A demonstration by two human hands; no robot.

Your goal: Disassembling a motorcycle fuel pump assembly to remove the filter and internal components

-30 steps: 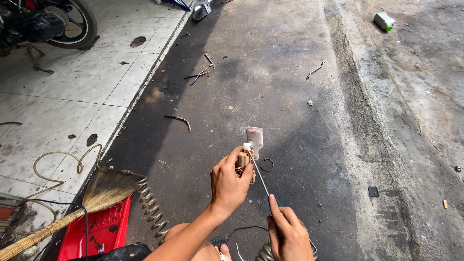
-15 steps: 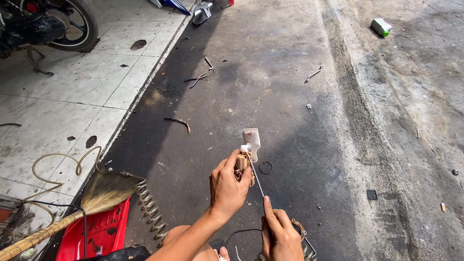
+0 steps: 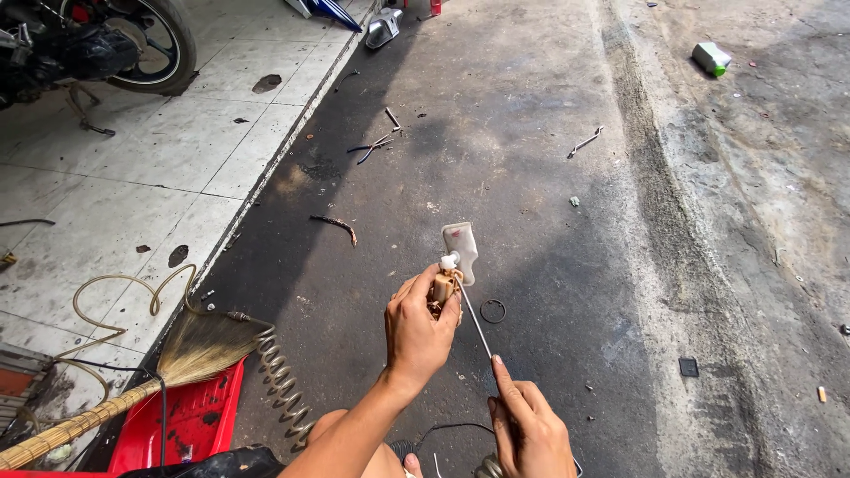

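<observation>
The left hand [image 3: 418, 329] is closed around a small tan part [image 3: 443, 285] with a white tip and a pale flat tab [image 3: 461, 249] standing up at its 12 o'clock. A thin metal rod [image 3: 475, 323] runs from that part down toward 5 o'clock into the right hand [image 3: 531, 431], whose forefinger lies along it. A black rubber ring [image 3: 492, 311] lies on the dark pavement [image 3: 531, 133] just at 3 o'clock of the left hand. At 9 o'clock lie a straw broom [image 3: 190, 350], a coiled spring hose [image 3: 282, 382] and a red tray [image 3: 186, 420]. A motorbike wheel [image 3: 146, 40] stands on the tiled floor [image 3: 159, 150] at 11 o'clock.
</observation>
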